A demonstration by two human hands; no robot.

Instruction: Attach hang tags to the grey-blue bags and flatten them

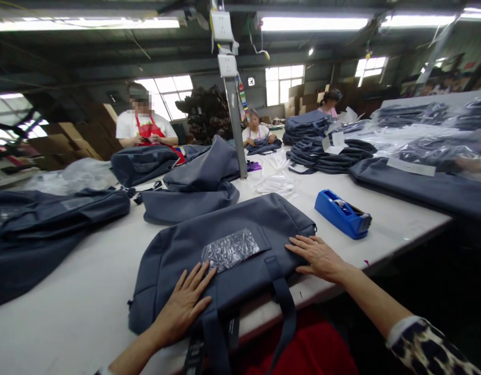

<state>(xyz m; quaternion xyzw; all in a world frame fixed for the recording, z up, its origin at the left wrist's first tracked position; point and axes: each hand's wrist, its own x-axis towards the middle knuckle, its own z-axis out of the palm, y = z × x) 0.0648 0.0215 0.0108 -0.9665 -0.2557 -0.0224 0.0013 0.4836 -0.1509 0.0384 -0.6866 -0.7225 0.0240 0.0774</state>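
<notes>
A dark blue duffel bag point(173, 250) lies flat on the white table in front of me, its strap handle point(285, 307) drooping over the near edge. A crinkled clear plastic piece point(236, 249) covers part of the bag's upper face. My left hand point(185, 304) rests palm down on the bag's left part, fingers spread, the fingertips by the plastic's lower left corner. On the right end of the bag lies my right hand point(316, 255), also flat with fingers apart. Neither hand grips anything.
Right of the bag stands a blue tape dispenser point(342, 213). More blue bags point(197, 203) lie behind it, and another bag point(60, 219) at the left. A metal post point(235, 125) rises from the table. Folded bags point(330, 153) are stacked at the back right. Several people work across the table.
</notes>
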